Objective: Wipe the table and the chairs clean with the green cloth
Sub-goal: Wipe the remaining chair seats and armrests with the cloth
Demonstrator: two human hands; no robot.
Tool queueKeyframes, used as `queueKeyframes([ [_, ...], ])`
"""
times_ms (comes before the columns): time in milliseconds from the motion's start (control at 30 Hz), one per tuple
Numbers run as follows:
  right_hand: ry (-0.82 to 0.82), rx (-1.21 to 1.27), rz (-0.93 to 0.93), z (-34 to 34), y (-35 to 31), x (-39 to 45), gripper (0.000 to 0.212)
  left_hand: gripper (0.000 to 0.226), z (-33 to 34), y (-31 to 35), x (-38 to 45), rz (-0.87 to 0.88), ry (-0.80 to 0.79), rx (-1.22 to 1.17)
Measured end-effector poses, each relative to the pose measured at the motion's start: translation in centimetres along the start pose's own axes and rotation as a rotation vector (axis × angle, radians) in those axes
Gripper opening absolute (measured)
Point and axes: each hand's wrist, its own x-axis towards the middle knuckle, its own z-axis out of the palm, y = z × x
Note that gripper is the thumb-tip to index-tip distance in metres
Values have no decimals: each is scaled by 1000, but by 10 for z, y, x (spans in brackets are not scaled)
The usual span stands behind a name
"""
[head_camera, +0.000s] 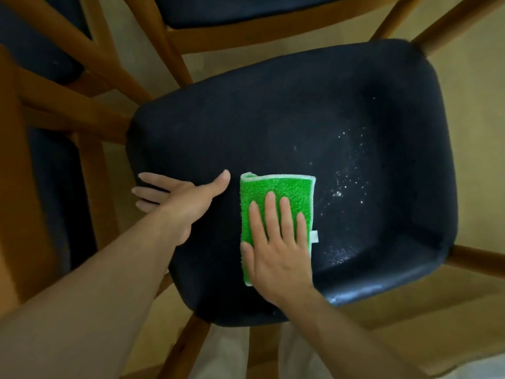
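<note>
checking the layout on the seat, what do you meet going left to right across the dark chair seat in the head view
left hand resting flat on the dark blue padded chair seat → folded green terry cloth under the flat right hand → scattered white crumbs

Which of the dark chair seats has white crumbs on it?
The near chair seat, where the right hand presses the green cloth; crumbs lie right of it.

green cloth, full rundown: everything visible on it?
The bright green looped-pile cloth with white edging is folded into an upright rectangle, a small white tag at its right edge. It lies flat on the dark padded chair seat, left of scattered white crumbs. The right hand presses it with straight fingers; the left hand rests apart.
</note>
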Motion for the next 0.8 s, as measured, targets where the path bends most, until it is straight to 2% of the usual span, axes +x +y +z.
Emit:
queueKeyframes([
  [100,9,-30,-81,-14,26,24,64,159,4,2,4,-19,-8,41],
  [167,30,-47,-66,-27,46,56,64,159,4,3,6,-27,-16,58],
  [233,48,-59,27,-40,64,95,64,160,5,3,7,-34,-30,71],
  [333,109,-13,263,-53,76,142,62,159,4,5,9,-46,-53,82],
  [433,154,21,364,-48,59,140,61,158,3,6,7,-53,-77,65],
  [533,108,11,279,-34,37,97,63,156,3,7,5,-49,-91,45],
  [667,-8,-45,27,-9,18,7,65,156,1,9,3,-55,-115,28],
  [800,-84,-73,-220,-9,43,-28,57,157,2,10,5,-79,-123,35],
])
